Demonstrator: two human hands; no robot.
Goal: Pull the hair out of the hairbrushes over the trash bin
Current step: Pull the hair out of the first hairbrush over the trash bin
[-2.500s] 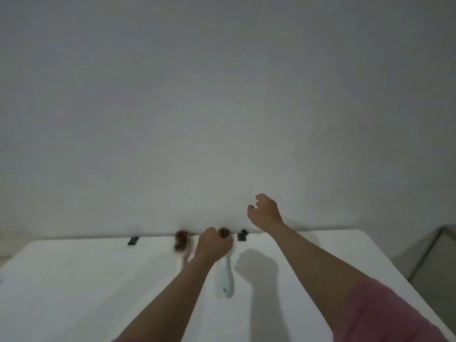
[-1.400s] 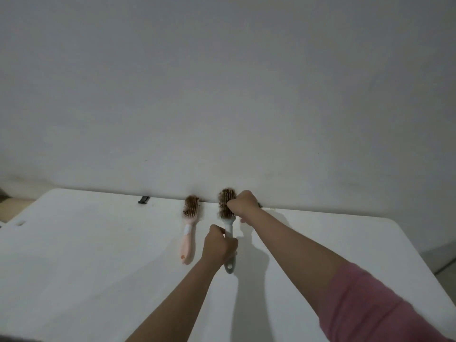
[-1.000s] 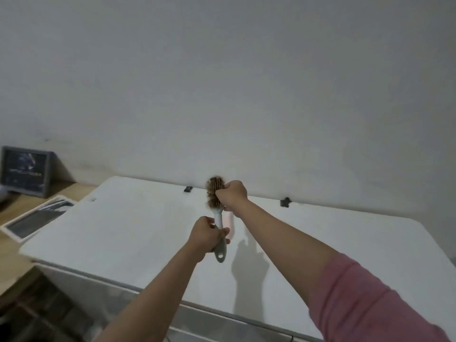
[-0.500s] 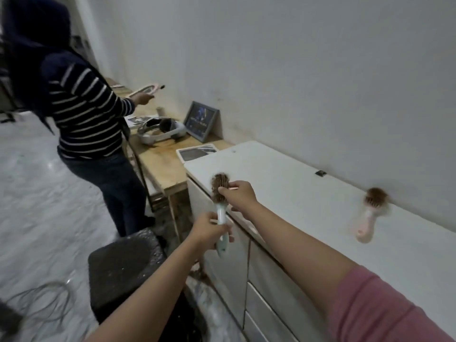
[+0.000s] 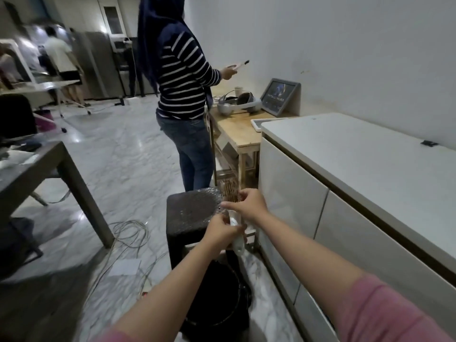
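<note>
Gripping the pale handle, the left hand (image 5: 222,230) is holding the brush (image 5: 232,211) upright above the dark bin (image 5: 217,299), while the right hand (image 5: 249,204) is pinching at the hair (image 5: 229,191). Brush looking light and stiff, hair soft and tangled, best taken in a clump by the bristle roots. Hands are hiding most bristles; the bin's inside is too dark to be making out.

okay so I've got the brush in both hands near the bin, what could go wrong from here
1. The hairbrush looks to sit past the far rim of the black trash bin, more over the dark stool, so pulled hair may miss the bin.
2. The left hand grips only the handle while the right hand tugs at the hair-filled bristles, so the brush could twist or slip.
3. Loose cables on the floor are a trip hazard.
</note>
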